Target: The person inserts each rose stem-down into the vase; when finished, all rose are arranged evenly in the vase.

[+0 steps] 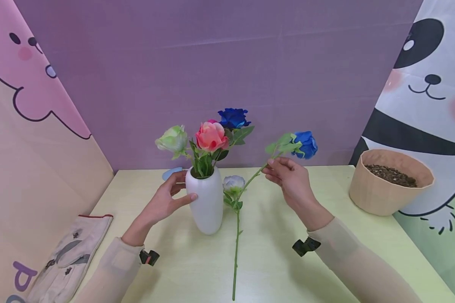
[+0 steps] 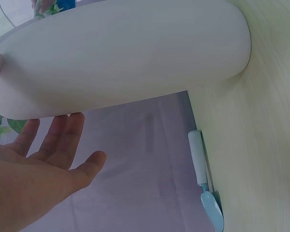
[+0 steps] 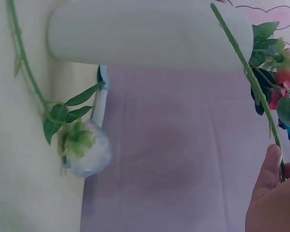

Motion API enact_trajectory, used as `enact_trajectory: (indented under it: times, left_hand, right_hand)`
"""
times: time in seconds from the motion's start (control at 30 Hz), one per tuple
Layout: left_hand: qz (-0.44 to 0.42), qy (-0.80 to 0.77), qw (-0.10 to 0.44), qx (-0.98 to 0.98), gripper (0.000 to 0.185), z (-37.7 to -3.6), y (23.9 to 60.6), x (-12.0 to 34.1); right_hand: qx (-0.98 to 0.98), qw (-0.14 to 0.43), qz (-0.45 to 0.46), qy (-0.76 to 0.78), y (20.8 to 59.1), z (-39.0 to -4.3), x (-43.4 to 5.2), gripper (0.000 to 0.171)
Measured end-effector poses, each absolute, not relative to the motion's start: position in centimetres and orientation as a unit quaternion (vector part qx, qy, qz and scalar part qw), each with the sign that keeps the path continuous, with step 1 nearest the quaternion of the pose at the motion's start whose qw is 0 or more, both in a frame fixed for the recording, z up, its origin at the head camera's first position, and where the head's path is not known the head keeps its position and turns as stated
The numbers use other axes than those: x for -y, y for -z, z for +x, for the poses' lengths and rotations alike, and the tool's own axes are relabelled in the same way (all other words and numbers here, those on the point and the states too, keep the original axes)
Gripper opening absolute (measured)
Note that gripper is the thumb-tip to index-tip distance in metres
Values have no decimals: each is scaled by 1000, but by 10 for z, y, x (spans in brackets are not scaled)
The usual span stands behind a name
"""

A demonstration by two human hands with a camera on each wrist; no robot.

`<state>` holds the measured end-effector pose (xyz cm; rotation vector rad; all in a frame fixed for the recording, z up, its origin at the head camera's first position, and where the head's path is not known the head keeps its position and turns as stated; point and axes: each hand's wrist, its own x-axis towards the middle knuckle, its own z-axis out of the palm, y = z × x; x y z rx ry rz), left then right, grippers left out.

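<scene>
Partly hidden behind the white vase (image 1: 208,202) of flowers, left hand (image 1: 163,202) fingers spread; right hand (image 1: 292,179) pinches a blue rose stem (image 1: 255,174).

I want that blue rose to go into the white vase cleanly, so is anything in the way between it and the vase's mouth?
Yes. The vase mouth is already crowded by the green, pink and dark blue flowers. The right hand pinches the blue rose stem to the vase's right; the left hand steadies the vase.

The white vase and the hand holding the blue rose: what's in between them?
In the head view, a pale blue rose lies on the table between the white vase and the right hand, its stem running toward the camera.
</scene>
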<state>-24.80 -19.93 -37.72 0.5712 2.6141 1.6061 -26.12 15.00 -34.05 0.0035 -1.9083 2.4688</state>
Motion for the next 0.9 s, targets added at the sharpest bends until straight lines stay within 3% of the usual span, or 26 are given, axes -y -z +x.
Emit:
enact_trajectory:
  times: [0.9]
  left_hand:
    - [188, -516, 6, -836, 72, -246, 378, 200]
  right_hand:
    - [471, 118, 1, -874, 311, -263, -125, 22]
